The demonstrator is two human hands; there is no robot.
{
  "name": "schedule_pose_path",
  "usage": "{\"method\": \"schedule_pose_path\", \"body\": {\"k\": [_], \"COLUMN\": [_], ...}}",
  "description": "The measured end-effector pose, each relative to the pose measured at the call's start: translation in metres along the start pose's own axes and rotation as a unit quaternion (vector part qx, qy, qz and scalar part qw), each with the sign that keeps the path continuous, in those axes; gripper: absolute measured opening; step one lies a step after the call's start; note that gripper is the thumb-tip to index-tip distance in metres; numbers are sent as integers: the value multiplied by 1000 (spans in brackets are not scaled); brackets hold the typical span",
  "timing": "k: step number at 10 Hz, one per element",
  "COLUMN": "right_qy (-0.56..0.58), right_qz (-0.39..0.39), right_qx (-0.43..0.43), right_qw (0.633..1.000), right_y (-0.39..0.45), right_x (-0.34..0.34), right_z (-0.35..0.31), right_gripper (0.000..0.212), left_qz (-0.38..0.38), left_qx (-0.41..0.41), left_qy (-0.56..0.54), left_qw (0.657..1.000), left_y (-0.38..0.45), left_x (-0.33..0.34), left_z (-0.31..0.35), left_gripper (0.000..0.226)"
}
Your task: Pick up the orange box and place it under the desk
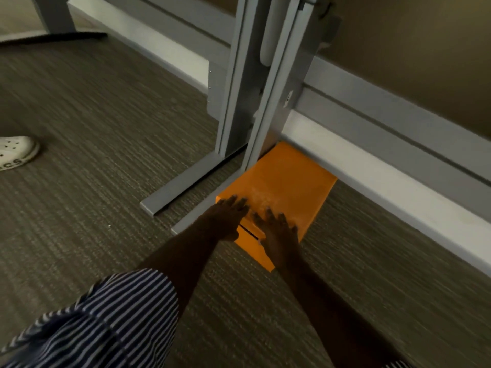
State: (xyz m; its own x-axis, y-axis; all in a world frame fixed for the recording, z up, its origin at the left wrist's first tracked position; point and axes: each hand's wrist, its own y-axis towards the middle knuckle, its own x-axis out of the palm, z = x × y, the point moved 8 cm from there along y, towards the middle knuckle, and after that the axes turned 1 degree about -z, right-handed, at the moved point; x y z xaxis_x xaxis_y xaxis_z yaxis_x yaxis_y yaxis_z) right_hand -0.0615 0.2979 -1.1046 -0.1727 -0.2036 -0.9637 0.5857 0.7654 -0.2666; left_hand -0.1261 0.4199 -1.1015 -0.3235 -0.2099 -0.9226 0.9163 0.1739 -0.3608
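Surface: grey-brown ribbed carpet floor (106, 115) | On it: orange box (279, 187), flat, far end touching white baseboard (372, 187) | grey desk leg foot (186, 181) just left of box | white clog shoe (16, 152) at left edge | dark cable (66, 37), far left

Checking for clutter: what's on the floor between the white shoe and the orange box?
In the head view, only bare carpet and the grey desk leg's foot lie between the white shoe and the orange box.

Grey ribbed carpet (93, 107); white clog (16, 152) at left edge; black cable (61, 37) at far-left; white baseboard (372, 176) along wall.
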Motion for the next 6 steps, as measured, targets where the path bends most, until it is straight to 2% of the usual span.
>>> {"method": "schedule_pose_path", "body": {"k": [2,4,5,6], "right_qy": [81,83,54,115], "right_qz": [-32,-40,-14,63], "right_qx": [-8,-11,-38,-48], "right_qw": [996,996,998,990], "right_y": [6,2,-11,-14], "right_x": [-16,-25,-31,-52], "right_z": [5,2,-15,-31], "right_gripper": [77,82,82,81], "left_qz": [-13,24,39,75], "left_qx": [-25,-8,-8,-17], "left_qy": [1,-28,-46,-69], "left_qw": [1000,999,998,995], "left_y": [-3,-22,-43,-56], "left_x": [-6,-12,-12,-27], "left_z": [6,5,1,-7], "left_gripper": [84,84,82,79]}}
